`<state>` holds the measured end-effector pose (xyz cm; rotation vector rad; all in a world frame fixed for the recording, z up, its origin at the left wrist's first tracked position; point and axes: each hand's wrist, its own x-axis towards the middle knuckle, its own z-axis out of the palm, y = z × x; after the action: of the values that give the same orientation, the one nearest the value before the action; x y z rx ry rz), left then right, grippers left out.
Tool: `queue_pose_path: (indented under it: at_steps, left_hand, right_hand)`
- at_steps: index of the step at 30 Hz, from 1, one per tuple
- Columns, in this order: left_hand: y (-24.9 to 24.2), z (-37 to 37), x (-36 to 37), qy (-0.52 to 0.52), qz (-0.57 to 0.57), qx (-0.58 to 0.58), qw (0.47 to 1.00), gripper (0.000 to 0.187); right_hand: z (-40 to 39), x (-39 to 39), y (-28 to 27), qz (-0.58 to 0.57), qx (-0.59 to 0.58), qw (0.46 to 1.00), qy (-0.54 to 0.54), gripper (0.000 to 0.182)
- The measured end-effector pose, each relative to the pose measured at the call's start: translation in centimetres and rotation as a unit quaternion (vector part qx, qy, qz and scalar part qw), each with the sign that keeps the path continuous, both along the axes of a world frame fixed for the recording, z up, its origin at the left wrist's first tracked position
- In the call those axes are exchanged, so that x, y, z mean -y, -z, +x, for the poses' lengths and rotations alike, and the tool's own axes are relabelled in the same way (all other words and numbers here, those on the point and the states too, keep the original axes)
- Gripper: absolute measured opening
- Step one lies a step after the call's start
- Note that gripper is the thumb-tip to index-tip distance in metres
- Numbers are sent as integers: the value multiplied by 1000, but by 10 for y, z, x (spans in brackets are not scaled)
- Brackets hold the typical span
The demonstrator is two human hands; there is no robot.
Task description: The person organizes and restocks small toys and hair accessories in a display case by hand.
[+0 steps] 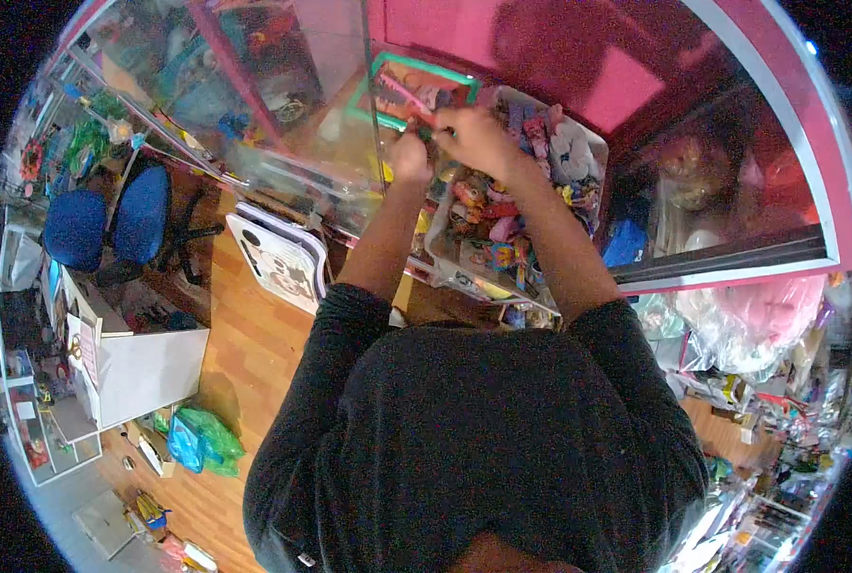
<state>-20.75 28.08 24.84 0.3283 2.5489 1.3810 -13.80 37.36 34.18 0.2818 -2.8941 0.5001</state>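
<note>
Both of my hands reach forward over a display shelf, close together. My left hand (409, 158) is closed beside the glass edge; what it holds, if anything, is too small to name. My right hand (478, 143) is blurred, just right of it, with its fingers near a pink strip (405, 94). Behind them lies a green-rimmed basket (424, 65) with small items in it. Under my right forearm stands a clear bin (442, 224) full of colourful small toys and fabric pieces (505, 229).
Glass panels (326, 143) stand to the left of my hands, and a pink-framed case (731, 272) to the right. A white cartoon-printed board (278, 258), a blue chair (141, 212), a white cabinet (154, 372) and green and blue bags (201, 441) are at the left.
</note>
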Motion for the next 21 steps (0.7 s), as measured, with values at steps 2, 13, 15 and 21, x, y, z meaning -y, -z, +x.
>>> queue_pose_path:
  at_steps: [2, 13, 15, 21]
  left_hand:
    - [-24, 15, -13, -69, 662, 241, 706, 13]
    - [-73, 100, -17, 66, 625, 227, 744, 33]
    - [-65, 105, -19, 109, 654, 218, 716, 36]
    - [-57, 130, -11, 91, 627, 237, 737, 39]
  right_hand:
    - [10, -7, -17, -147, -152, 977, 9, 16]
    - [31, -20, -47, -6, -182, 975, 130, 42]
    - [34, -22, -39, 4, -224, 965, 140, 37]
    - [41, -37, -35, -55, -172, 975, 126, 22]
